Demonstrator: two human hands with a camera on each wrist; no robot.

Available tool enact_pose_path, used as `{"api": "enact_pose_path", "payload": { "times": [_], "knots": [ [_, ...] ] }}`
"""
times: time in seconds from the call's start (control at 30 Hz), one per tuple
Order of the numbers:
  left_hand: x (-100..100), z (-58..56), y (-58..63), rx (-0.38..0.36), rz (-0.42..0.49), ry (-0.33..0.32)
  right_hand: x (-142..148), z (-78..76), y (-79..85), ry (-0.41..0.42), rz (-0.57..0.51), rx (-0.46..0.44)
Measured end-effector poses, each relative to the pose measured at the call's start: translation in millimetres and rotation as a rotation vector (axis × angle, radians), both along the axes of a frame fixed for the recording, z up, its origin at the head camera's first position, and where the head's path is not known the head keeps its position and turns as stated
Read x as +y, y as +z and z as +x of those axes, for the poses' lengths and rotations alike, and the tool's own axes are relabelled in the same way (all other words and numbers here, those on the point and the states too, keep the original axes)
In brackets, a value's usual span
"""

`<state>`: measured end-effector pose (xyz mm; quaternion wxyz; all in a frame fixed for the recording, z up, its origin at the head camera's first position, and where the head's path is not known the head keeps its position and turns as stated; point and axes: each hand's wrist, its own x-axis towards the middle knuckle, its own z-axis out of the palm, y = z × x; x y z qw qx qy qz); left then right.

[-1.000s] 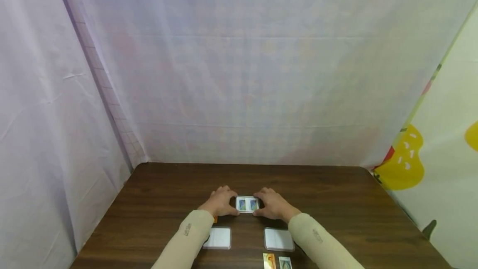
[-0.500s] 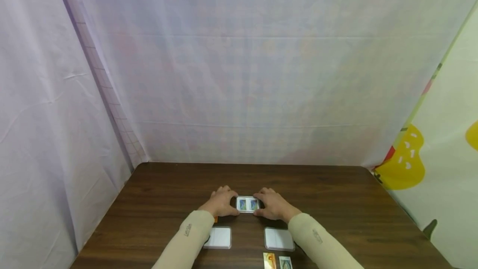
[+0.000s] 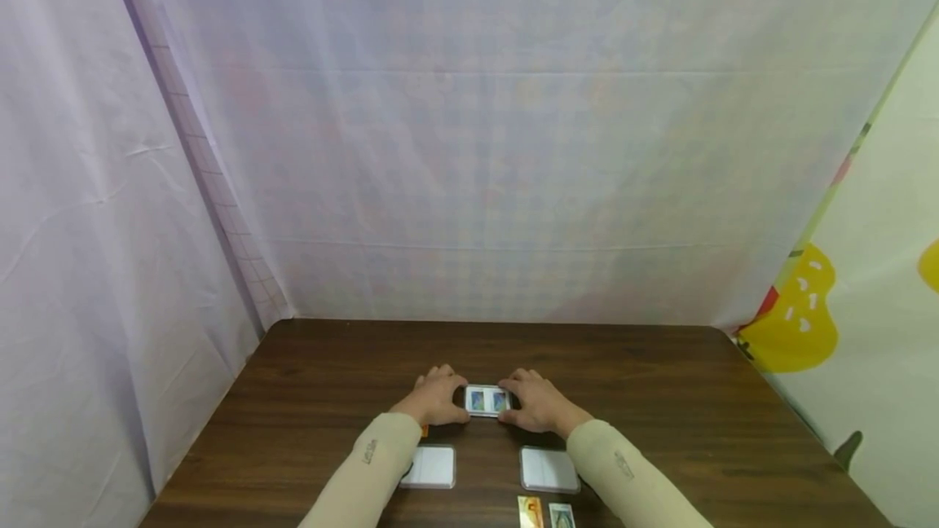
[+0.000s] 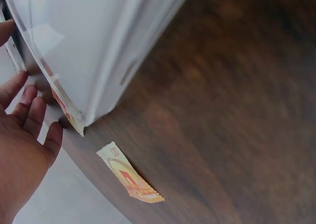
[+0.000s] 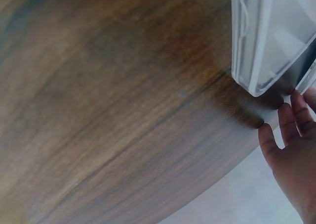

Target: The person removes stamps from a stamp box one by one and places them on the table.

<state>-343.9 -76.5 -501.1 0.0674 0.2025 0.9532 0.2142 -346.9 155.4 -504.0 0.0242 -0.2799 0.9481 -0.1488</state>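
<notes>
A small clear plastic case (image 3: 488, 401) with two blue-green stamps side by side on white lies on the table in the head view. My left hand (image 3: 435, 398) holds its left end between thumb and forefinger. At the opposite end my right hand (image 3: 539, 402) grips it the same way. In the left wrist view the left hand (image 4: 24, 130) shows with its other fingers spread loosely near the table. The right wrist view has the right hand (image 5: 296, 150) at its right edge, fingertips by the rim of the held case (image 5: 310, 78).
Two larger white-backed clear cases (image 3: 431, 467) (image 3: 548, 469) lie nearer the body, partly behind the forearms. An orange stamp (image 3: 530, 512) and a bluish stamp (image 3: 562, 516) are at the front. Another orange stamp (image 4: 129, 174) lies on the brown table (image 3: 330, 357).
</notes>
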Motion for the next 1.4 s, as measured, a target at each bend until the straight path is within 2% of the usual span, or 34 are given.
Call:
{"api": "enact_pose_path", "payload": {
  "times": [0.43, 0.73, 1.07, 1.4],
  "knots": [
    [0.3, 0.0, 0.5, 0.002, -0.010, -0.002, -0.1, -2.6, -2.4, -0.008, -0.003, 0.003],
    [1.0, 1.1, 3.4, -0.001, -0.020, -0.005, -0.9, -0.8, 3.7, -0.019, 0.001, -0.018],
    [-3.2, 1.3, 3.4, 0.038, -0.010, -0.033, -1.7, -0.2, 2.8, -0.008, -0.010, -0.019],
    [-2.6, 1.4, 1.7, 0.015, -0.031, -0.020, -3.1, -0.8, 1.1, -0.019, -0.011, -0.017]
  ]
}}
